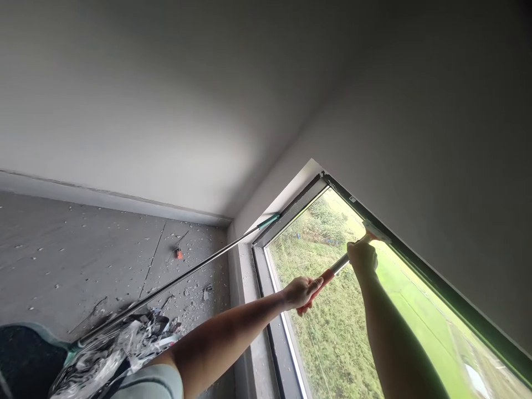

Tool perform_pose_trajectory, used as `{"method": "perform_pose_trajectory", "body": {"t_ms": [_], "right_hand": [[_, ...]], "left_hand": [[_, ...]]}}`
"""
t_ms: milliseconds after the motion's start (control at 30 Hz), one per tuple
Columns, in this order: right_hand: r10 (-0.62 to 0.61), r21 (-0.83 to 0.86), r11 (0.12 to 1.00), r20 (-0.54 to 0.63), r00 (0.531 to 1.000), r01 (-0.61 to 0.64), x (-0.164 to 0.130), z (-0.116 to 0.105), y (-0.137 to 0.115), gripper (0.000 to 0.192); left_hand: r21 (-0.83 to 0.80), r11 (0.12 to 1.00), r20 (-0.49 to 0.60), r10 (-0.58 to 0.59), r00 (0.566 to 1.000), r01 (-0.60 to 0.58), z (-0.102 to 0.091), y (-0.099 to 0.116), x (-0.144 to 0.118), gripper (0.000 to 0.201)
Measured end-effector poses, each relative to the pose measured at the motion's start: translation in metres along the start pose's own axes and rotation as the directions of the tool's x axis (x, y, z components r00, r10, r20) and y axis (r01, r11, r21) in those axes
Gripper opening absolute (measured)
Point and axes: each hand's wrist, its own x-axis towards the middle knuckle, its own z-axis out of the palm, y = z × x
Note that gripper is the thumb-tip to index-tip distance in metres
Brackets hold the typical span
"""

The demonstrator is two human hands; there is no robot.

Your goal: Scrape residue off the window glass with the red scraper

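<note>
A long-handled scraper (341, 264) with a red grip, a metal shaft and an orange head slants up across the window glass (328, 310). My left hand (301, 292) is wrapped round the red grip at its lower end. Higher up, my right hand (362, 257) is closed round the shaft just below the head. The scraper's pale blade lies at the upper edge of the glass, beside the dark window frame (440, 288); whether it touches the frame I cannot tell.
A long metal pole (183, 275) with green ends leans from the floor to the window recess. Crumpled plastic and scraps (124, 343) lie at lower left beside a dark green dustpan-like object (31, 360). A small orange item (178, 253) and pale flakes are on the grey floor (103, 244).
</note>
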Motion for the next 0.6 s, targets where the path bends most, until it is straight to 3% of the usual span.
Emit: {"method": "perform_pose_trajectory", "body": {"t_ms": [600], "right_hand": [[-0.023, 0.068, 0.997, 0.011, 1.0, 0.022, 0.008, -0.003, -0.013, 0.048]], "left_hand": [[0.048, 0.999, -0.015, -0.005, 1.0, 0.006, -0.01, 0.012, 0.002, 0.06]]}}
